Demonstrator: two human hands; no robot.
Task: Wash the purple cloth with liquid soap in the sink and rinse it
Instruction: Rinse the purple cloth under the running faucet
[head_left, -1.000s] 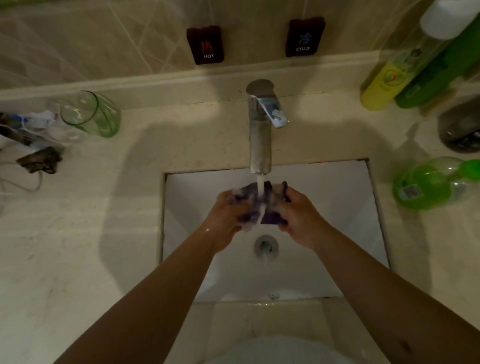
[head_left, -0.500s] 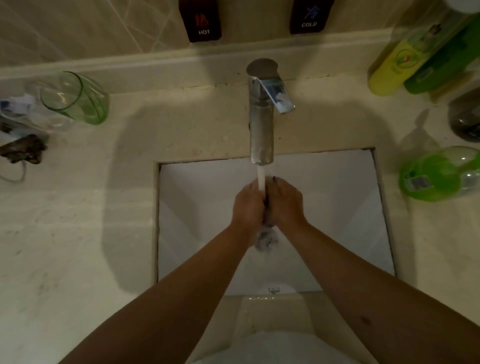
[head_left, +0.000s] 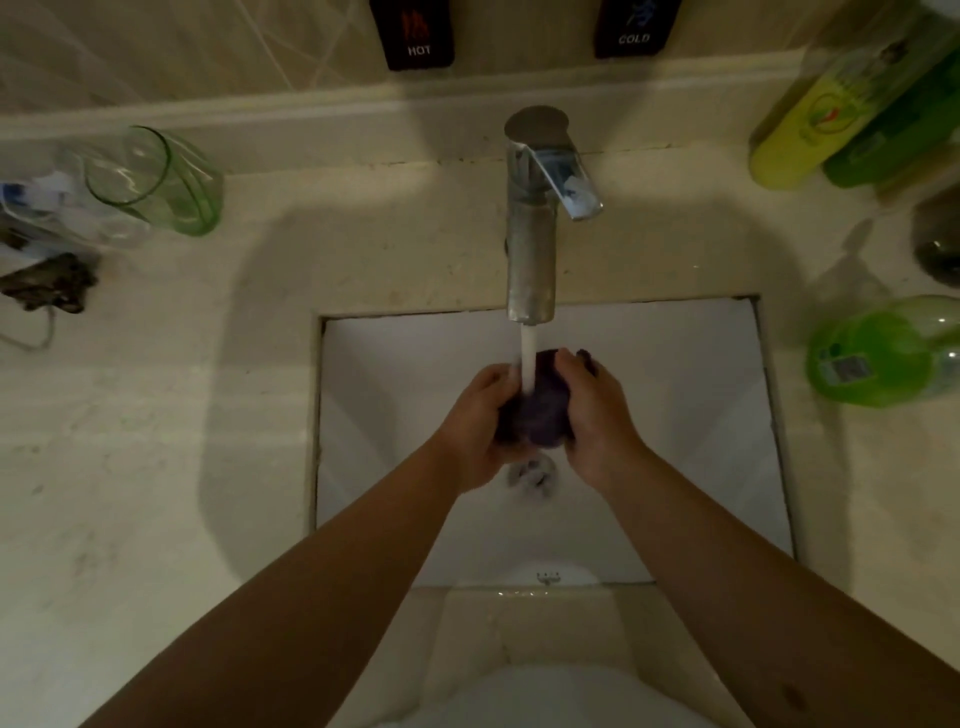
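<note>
Purple cloth (head_left: 532, 415) sits bunched btwn both hands over the white sink (head_left: 675, 415), right under the water stream (head_left: 528, 358) from the chrome faucet (head_left: 531, 244). Left hand (head_left: 475, 423) cups it from 9 o'clock, right hand (head_left: 597, 415) clamps from 3 o'clock, fingers curled tight on the fabric. Green soap bottle (head_left: 883, 353) lies on the counter at 3 o'clock; green glass (head_left: 156, 182) at 10 o'clock.

Far left on the counter (head_left: 156, 467): a green glass (head_left: 156, 179) lying tilted, clear plastic wrap (head_left: 47, 208) just beside it, a dark crumpled item (head_left: 49, 283) nearer, with a thin cord (head_left: 36, 338). Far right: a yellow bottle (head_left: 810, 124) touching a dark green bottle (head_left: 893, 130), a dark round object (head_left: 940, 241) at the edge. On the wall: HOT (head_left: 413, 34) and COLD (head_left: 634, 26) tags.
</note>
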